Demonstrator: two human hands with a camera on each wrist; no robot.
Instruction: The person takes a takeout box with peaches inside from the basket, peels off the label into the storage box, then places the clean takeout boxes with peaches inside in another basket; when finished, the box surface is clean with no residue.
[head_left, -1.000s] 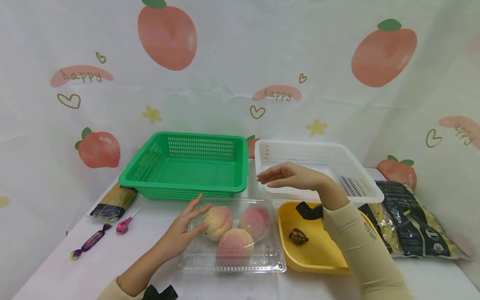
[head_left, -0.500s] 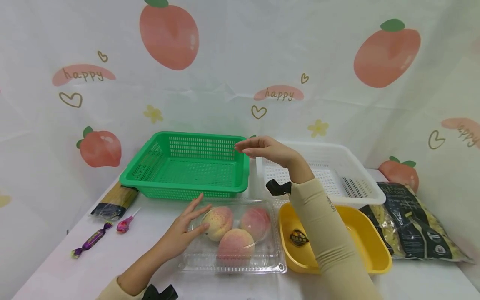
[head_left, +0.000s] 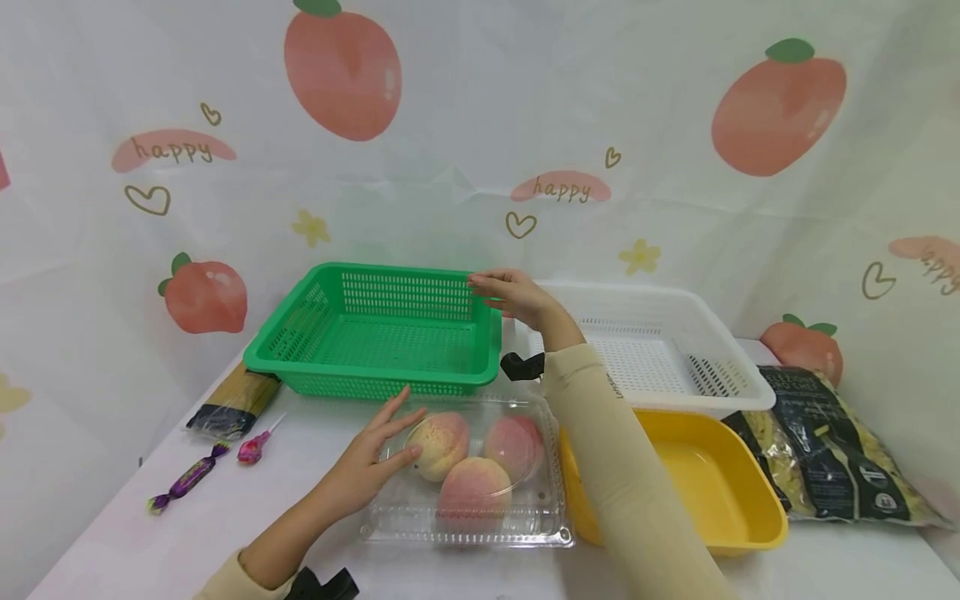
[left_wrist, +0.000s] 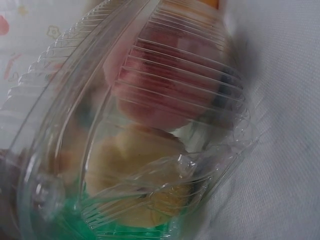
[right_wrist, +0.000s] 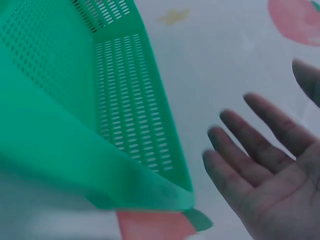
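My left hand (head_left: pixel 363 468) rests with spread fingers on the left side of a clear plastic clamshell box (head_left: pixel 536 517). Inside the box lie three peaches (head_left: pixel 474 492), also seen through its ribbed wall in the left wrist view as a pink peach (left_wrist: pixel 160 85) and a yellowish one (left_wrist: pixel 135 165). At the far right corner of the green basket (head_left: pixel 375 385) is my right hand (head_left: pixel 521 302), fingers extended and holding nothing. The right wrist view has this hand (right_wrist: pixel 275 175) beside the basket's corner (right_wrist: pixel 180 197), with a gap between them.
A white basket (head_left: pixel 720 387) stands right of the green one, behind a yellow basin (head_left: pixel 705 475) partly covered by my right sleeve. Bagged pasta (head_left: pixel 840 450) lies far right. On the left are a pasta packet (head_left: pixel 234 400), a lollipop (head_left: pixel 252 450) and a wrapped candy (head_left: pixel 187 479).
My right hand has moved left and away from me, from over the white basket's front to the green basket's far right corner. My left hand stays on the box.
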